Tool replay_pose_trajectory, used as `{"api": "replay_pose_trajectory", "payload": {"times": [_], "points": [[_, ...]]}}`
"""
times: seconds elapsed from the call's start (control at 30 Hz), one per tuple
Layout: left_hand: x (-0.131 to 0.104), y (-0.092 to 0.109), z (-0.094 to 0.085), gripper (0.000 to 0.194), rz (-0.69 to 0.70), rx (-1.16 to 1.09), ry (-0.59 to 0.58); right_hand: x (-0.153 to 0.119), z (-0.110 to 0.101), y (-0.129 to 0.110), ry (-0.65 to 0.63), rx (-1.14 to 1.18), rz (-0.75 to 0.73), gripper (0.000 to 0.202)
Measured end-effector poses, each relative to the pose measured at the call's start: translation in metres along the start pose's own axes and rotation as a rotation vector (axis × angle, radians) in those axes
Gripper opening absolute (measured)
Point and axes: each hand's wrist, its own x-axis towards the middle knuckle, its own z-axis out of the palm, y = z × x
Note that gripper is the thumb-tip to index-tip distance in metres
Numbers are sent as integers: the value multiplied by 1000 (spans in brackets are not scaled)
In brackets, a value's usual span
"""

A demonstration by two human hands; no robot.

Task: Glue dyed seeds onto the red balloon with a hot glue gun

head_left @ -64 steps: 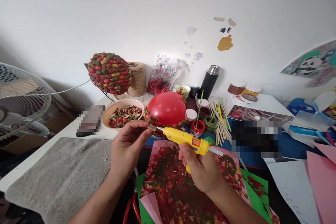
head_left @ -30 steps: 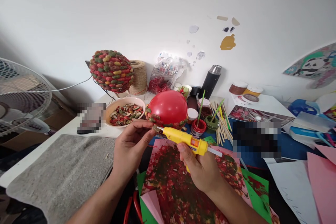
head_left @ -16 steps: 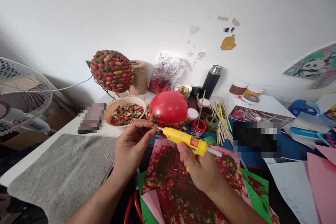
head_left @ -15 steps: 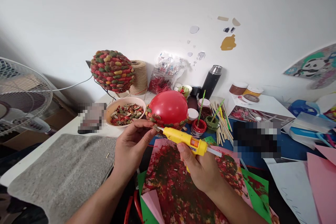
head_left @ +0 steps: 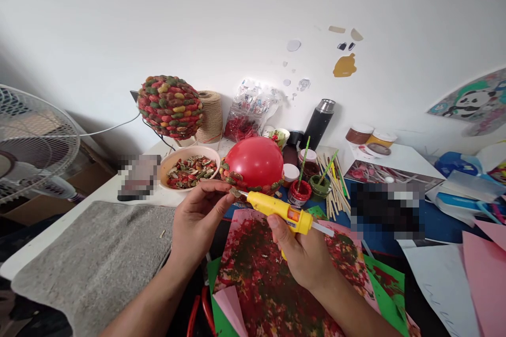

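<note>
My left hand (head_left: pixel 201 216) pinches a small brownish shell-like piece (head_left: pixel 236 192) between thumb and fingertips. Wrapped round a yellow glue gun (head_left: pixel 276 209), my right hand (head_left: pixel 302 250) points its metal nozzle left, at or very near that piece. A clear glue stick juts from the gun's back end. Just behind the hands sits a red balloon (head_left: pixel 255 162) with coloured pieces around its lower part. A bowl (head_left: pixel 162 171) of red, green and brown pieces is to its left. Paint-stained pink paper (head_left: pixel 272 274) lies under the hands.
A ball covered in coloured pieces (head_left: pixel 171 107) and a twine spool (head_left: pixel 210 116) stand at the back left. Behind the right hand are open paint jars (head_left: pixel 299 193), wooden sticks (head_left: pixel 336 189) and a black flask (head_left: pixel 319 124). A fan (head_left: pixel 35 142) is at far left, a grey cloth (head_left: pixel 98 258) front left.
</note>
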Motion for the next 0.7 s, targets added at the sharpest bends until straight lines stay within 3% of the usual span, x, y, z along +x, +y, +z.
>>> {"api": "replay_pose_trajectory", "payload": {"times": [0.7], "points": [[1, 4, 1, 20, -19, -23, 14, -1, 0, 1, 3, -9, 31, 60]]}}
